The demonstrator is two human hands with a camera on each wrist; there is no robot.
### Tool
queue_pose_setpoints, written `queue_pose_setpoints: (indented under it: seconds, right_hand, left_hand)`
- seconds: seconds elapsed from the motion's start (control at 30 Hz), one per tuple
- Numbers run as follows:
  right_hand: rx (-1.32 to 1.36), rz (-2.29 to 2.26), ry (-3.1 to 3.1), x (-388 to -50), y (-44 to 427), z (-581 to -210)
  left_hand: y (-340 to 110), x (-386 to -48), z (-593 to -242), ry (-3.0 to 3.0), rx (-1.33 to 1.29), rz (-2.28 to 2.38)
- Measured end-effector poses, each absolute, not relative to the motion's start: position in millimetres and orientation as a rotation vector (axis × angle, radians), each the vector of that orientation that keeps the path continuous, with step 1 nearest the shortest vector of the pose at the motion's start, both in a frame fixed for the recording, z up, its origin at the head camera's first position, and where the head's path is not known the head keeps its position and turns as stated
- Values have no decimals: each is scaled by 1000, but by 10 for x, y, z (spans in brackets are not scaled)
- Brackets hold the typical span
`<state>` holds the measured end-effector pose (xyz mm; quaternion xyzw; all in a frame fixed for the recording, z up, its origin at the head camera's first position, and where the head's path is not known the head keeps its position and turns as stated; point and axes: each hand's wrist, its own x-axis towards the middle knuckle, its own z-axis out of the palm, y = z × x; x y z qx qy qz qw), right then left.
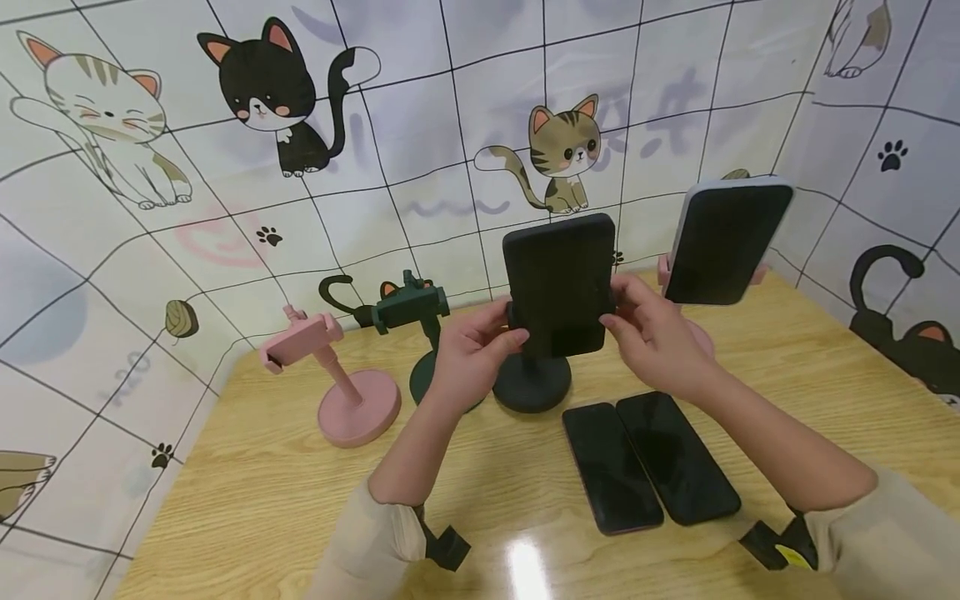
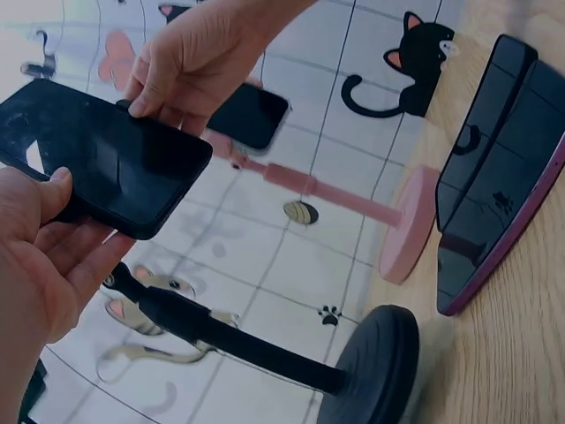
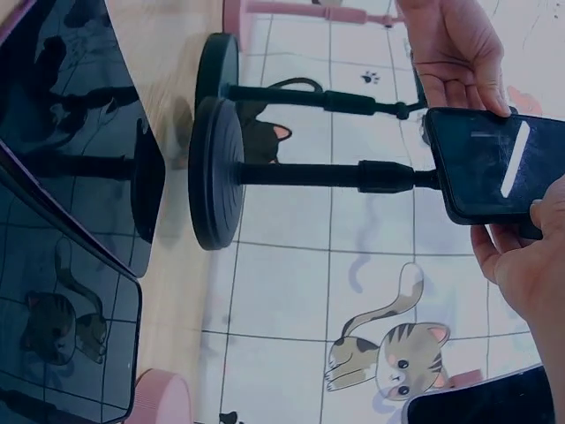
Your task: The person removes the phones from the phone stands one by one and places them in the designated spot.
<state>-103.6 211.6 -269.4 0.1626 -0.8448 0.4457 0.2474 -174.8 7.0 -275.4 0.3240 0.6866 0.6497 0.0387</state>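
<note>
A black phone (image 1: 561, 283) is upright at the top of a black phone stand (image 1: 531, 383), its dark screen facing me. My left hand (image 1: 474, 350) grips its left edge, thumb at the front and fingers behind. On the opposite edge, my right hand (image 1: 651, 333) pinches it between thumb and fingers. The left wrist view shows both thumbs at the screen's long edges and the stand's neck (image 2: 238, 340) below. How the clamp sits behind the phone (image 3: 494, 168) is largely hidden.
Left of the black stand are a dark green stand (image 1: 408, 308) and a pink stand (image 1: 360, 408). At right, a second pink stand (image 1: 697, 337) bears a white-edged phone (image 1: 727, 242). Two dark phones, one nearer (image 1: 611, 467) and its neighbour (image 1: 678, 458), lie flat on the wooden table (image 1: 277, 500).
</note>
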Motion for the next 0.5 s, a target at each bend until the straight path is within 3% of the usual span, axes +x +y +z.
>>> queue_pose_setpoints:
  seconds: [0.5]
  right_hand:
    - [668,1296,-2180,-784,1952,-2742]
  left_hand:
    - [-171,-1272,-2726,2140,961,2046]
